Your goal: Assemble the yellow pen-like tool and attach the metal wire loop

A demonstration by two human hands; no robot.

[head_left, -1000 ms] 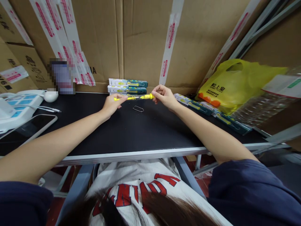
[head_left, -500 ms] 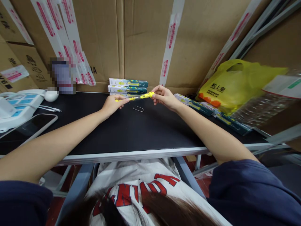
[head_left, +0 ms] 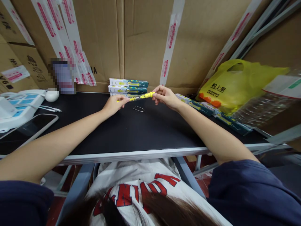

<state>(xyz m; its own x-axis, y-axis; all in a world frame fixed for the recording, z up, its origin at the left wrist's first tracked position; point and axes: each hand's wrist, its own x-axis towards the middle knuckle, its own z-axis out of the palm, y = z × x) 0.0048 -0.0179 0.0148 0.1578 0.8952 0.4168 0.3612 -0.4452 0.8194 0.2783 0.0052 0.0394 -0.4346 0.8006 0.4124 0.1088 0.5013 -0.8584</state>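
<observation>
A slim yellow pen-like tool (head_left: 141, 96) with a grey, partly see-through middle is held level above the table between both hands. At its left end, my left hand (head_left: 114, 104) is closed on it, thumb laid along the shaft. My right hand (head_left: 164, 96) pinches the thicker yellow right end between thumb and fingers. The tool's exact kind cannot be made out. Below it a thin metal wire loop (head_left: 138, 109) lies on the black table (head_left: 141, 135), apart from both hands.
Small printed boxes (head_left: 128, 87) are stacked behind my hands, and more boxes (head_left: 197, 105) lie at right beside a yellow plastic bag (head_left: 235, 84) and a clear plastic package (head_left: 265, 100). At left are a phone (head_left: 28, 128), a power strip (head_left: 30, 105) and white cables. Cardboard (head_left: 145, 40) stands behind.
Hardly anything differs. Both hands keep their grip on the yellow tool in nearly the same place, and the wire loop lies where it was.
</observation>
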